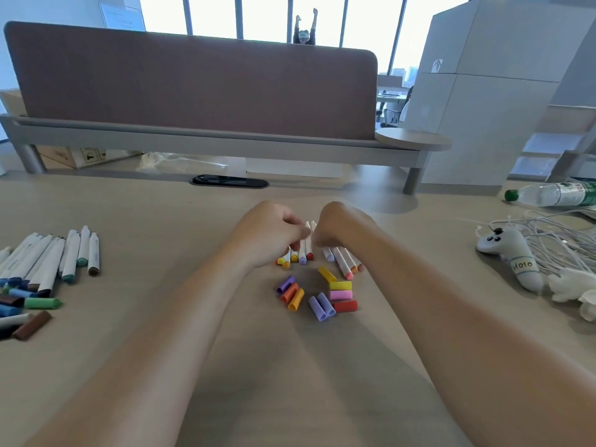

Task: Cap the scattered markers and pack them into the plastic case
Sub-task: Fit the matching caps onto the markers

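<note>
Gripped in the curled fingers of the left hand [274,232] is a bundle of uncapped markers [303,253], with the coloured ends turned toward the person. Just right of it, the right hand [343,227] is curled over a second marker group [343,264]; whether these are pinched cannot be told. Loose caps [322,296] are scattered on the desk [225,317], just nearer than the grip. Far left, green, blue and brown markers [48,262] are laid. Far right, a plush toy [512,256] and a water bottle [554,193] are seen.
</note>
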`<state>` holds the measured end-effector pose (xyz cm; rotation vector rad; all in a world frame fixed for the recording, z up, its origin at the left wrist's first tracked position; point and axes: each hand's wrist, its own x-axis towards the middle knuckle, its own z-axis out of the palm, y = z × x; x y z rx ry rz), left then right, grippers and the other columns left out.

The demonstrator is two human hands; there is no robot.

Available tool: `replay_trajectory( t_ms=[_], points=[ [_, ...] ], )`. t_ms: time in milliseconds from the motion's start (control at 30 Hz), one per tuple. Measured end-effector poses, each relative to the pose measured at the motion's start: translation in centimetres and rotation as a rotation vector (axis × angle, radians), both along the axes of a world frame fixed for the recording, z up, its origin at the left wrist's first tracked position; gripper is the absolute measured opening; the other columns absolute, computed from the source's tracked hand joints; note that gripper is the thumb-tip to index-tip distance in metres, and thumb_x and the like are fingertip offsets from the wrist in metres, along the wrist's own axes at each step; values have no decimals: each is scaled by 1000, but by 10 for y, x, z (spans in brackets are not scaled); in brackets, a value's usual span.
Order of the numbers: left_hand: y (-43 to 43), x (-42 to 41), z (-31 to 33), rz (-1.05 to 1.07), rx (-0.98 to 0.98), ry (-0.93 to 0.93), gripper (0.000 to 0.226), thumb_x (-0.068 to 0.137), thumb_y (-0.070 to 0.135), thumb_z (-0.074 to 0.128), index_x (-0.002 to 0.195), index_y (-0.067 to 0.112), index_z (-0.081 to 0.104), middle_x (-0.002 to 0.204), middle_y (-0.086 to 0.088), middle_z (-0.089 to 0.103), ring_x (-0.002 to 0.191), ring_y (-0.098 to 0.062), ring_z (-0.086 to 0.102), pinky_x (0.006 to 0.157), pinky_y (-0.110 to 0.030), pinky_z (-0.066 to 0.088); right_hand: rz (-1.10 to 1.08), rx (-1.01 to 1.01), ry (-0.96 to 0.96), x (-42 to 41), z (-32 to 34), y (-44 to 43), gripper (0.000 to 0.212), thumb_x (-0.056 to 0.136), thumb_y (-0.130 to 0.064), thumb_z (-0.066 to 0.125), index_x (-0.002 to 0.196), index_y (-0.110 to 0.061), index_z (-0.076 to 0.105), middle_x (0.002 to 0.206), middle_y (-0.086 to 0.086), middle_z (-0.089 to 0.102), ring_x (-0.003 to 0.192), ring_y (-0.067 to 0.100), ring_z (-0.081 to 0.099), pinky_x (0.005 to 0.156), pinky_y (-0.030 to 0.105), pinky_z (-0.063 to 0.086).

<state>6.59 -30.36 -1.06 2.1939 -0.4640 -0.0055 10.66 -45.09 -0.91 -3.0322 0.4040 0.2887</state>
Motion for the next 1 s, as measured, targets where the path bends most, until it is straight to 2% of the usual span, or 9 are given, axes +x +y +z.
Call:
replay_trajectory(
  t_ms=[133,233,467,633,700,800,867,933,1000],
  points=[
    [-5,-11,1,-174,306,-27,11,84,28,69,81,21,76,77,1,69,67,-13,57,56,-23,39,0,401,-65,-27,14,-28,26,81,-13,63,58,-7,52,58,8,45,49,20,37,49,23,31],
    [-12,-20,-2,-261,458,38,15,78,38,72,77,23,71,80,-3,69,66,-17,57,59,-27,44,-43,610,-42,-51,18,-47,27,79,-12,65,55,-10,52,56,7,43,44,18,30,45,21,22],
    [-22,-39,2,-343,644,48,26,75,43,78,80,18,72,76,5,70,62,-7,54,55,-23,39,-70,721,-13,-75,8,-67,27,79,-15,68,57,-11,52,55,3,44,46,16,31,44,21,21],
    [-27,-41,-3,-309,668,35,20,73,38,77,77,18,72,77,3,72,74,-14,64,58,-27,45,-44,758,-16,-77,5,-68,28,79,-15,68,56,-10,53,55,4,44,46,16,31,43,21,21],
    [-26,-37,-5,-312,644,62,18,77,36,71,81,18,71,75,6,74,80,-16,66,65,-32,50,-35,773,-12,-77,6,-68,28,80,-16,68,57,-10,54,55,4,45,46,15,31,43,21,22],
    [-20,-28,-2,-211,504,46,17,81,33,68,89,18,66,80,3,72,71,-16,60,61,-30,45,-8,792,-4,-79,5,-68,26,81,-15,65,58,-8,56,55,5,50,46,15,33,43,22,22],
    [-14,-18,-1,-118,280,63,16,78,24,73,89,15,65,84,-7,72,63,-17,57,60,-31,45,29,818,1,-80,4,-68,25,82,-13,63,59,-6,58,58,11,56,46,15,35,44,23,22],
    [-9,-9,-4,-60,13,186,18,76,9,73,90,7,64,79,-13,73,59,-19,57,60,-35,45,69,851,18,-80,5,-68,23,84,-12,63,64,0,62,71,24,64,45,15,37,45,24,23],
    [-7,-3,-7,2,-182,275,18,76,0,71,93,3,62,77,-16,72,59,-20,58,59,-34,44,109,887,48,-80,6,-68,22,85,-9,62,80,12,66,84,32,65,46,14,37,46,25,24]
  ],
)
